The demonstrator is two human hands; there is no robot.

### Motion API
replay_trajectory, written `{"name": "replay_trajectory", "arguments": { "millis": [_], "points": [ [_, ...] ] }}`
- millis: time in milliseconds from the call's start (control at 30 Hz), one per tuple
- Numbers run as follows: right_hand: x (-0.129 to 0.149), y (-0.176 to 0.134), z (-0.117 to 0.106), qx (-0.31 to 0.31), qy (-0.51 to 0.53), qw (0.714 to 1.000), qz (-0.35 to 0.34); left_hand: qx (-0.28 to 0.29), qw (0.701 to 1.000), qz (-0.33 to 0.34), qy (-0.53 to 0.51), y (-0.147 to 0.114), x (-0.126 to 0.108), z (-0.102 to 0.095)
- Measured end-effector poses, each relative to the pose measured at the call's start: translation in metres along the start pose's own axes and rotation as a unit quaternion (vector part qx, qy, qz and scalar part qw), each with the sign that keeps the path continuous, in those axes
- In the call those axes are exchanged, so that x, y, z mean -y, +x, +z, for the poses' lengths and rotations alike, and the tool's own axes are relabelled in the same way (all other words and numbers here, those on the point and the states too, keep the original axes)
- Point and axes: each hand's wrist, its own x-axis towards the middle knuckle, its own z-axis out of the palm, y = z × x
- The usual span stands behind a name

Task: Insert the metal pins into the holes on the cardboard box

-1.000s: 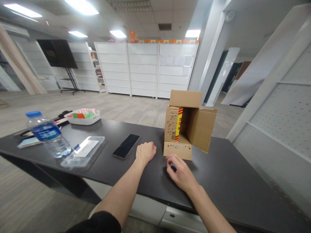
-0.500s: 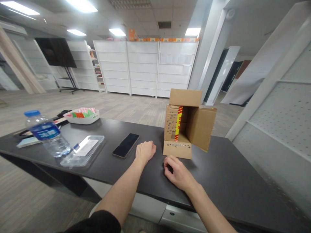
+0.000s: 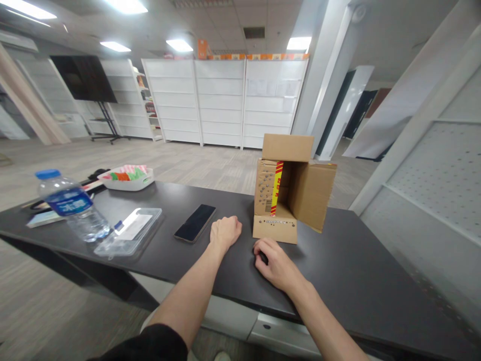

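Head view shows your two bare forearms reaching over a dark table (image 3: 356, 281) toward a cardboard box (image 3: 311, 193) that lies on its side with its mouth facing you and its flaps spread. Your left hand (image 3: 224, 231) rests on the tabletop as a loose fist, fingers curled under and holding nothing; it sits just at 9 o'clock of the box's lower flap (image 3: 274, 229), near it but apart. Your right hand (image 3: 274, 260) lies palm down at 6 o'clock of that flap, fingers bent over a small dark object (image 3: 263, 258) pressed against the table. Most of that object is hidden under the fingers, so you cannot tell what it is, nor whether the hand truly grips it or only covers it. A red and yellow strip (image 3: 277, 186) runs down the left inner edge of the box's opening.

A black phone (image 3: 195, 223) lies face up at 9 o'clock of your left fist, close by. Farther at 9 o'clock come a clear plastic case (image 3: 130, 232) and a water bottle (image 3: 69, 206) with a blue cap, standing upright. At 10 o'clock, near the far edge, sits a white tray (image 3: 128, 179) with coloured packets in it.
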Motion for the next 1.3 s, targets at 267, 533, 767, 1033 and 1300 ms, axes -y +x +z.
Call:
{"name": "replay_trajectory", "arguments": {
  "millis": [267, 533, 767, 1033, 1300],
  "points": [
    [0.0, 0.001, 0.0, -0.006, 0.004, 1.0, -0.012, 0.004, 1.0, 0.002, -0.005, -0.001, 0.0, -0.001],
    [-0.004, 0.0, 0.002, -0.005, -0.001, 1.0, -0.02, 0.01, 1.0, -0.006, -0.004, -0.003, -0.002, -0.004],
    [-0.006, 0.0, 0.003, -0.007, -0.01, 1.0, -0.016, -0.014, 1.0, 0.006, -0.004, 0.001, 0.002, 0.004],
    [-0.003, 0.001, 0.0, -0.048, 0.016, 0.999, -0.004, -0.02, 1.0, 0.011, 0.001, 0.001, 0.002, 0.005],
    [-0.023, 0.009, -0.004, -0.193, -0.053, 0.976, 0.082, -0.01, 1.0, 0.006, -0.001, 0.002, 0.002, 0.005]
  ]
}}
